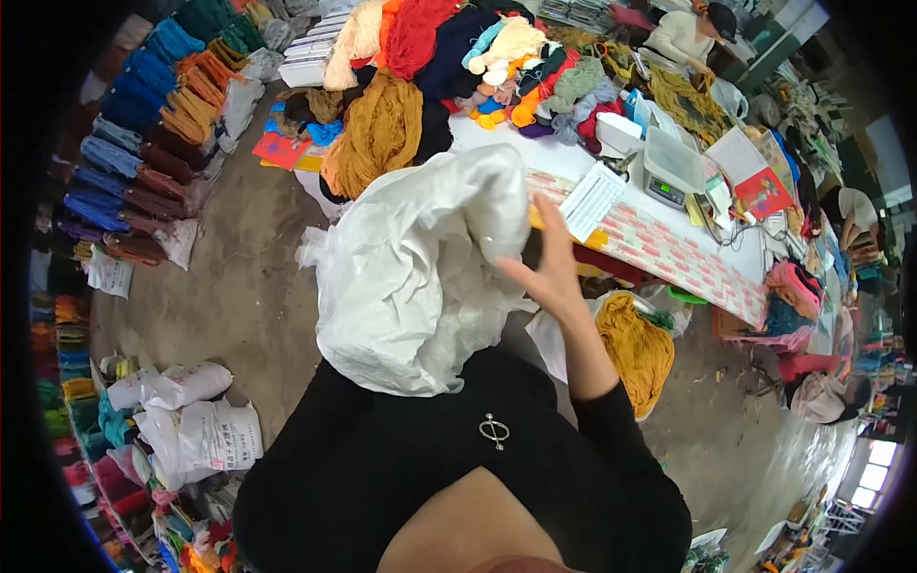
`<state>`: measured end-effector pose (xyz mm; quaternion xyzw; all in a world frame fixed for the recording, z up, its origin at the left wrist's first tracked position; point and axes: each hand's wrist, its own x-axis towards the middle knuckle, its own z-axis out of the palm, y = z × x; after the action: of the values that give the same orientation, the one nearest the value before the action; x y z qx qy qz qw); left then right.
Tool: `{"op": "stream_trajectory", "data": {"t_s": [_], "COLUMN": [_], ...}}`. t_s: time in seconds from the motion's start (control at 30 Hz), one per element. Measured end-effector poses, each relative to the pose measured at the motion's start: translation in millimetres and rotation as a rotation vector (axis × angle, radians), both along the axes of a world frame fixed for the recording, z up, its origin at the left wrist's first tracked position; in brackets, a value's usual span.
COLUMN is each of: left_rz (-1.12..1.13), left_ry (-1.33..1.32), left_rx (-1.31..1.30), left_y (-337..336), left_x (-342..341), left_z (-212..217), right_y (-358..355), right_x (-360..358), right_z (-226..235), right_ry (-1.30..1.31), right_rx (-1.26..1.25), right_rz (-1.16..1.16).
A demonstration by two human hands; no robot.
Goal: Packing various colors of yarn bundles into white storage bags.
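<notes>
A crumpled white woven plastic bag (382, 277) hangs before my chest, its mouth gaping toward the right. My right hand (544, 263) is beside the bag's right edge, thumb and fingers spread apart and slightly blurred. Nothing shows between those fingers. The bag covers my left hand and forearm, so its grip cannot be seen. Just beyond the bag, a thick mustard-brown yarn hank (382, 124) drapes over the table's near edge. To the right of my forearm, golden yarn (634, 353) fills an open white sack on the floor.
The table (669, 244) carries heaped colourful yarn, a digital scale (664, 177) with a clear tub, and a paper sheet (592, 199). White sacks (220, 435) stand at lower left. Yarn bundles (143, 105) line the left side. Another person (683, 38) works at the far right.
</notes>
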<state>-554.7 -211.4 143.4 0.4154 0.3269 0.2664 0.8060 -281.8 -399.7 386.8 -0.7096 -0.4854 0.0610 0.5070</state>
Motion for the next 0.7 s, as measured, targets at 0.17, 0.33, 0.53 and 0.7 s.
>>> {"op": "stream_trajectory", "data": {"t_s": [0.17, 0.33, 0.53, 0.7], "left_rz": [0.009, -0.028, -0.501, -0.542], "left_ry": [0.009, 0.636, 0.585, 1.109], "left_rx": [-0.056, 0.147, 1.055, 0.879], "left_y": [85, 178, 136, 156], "left_x": [56, 108, 283, 338], "left_z": [-15, 41, 143, 45], "right_y": [70, 58, 111, 128], "right_x": [62, 172, 211, 277], "right_z": [-130, -167, -166, -174], "right_ry": [0.390, 0.878, 1.761, 1.886], "right_rx": [-0.188, -0.025, 0.036, -0.029], "right_rz": [-0.186, -0.320, -0.067, 0.225]}}
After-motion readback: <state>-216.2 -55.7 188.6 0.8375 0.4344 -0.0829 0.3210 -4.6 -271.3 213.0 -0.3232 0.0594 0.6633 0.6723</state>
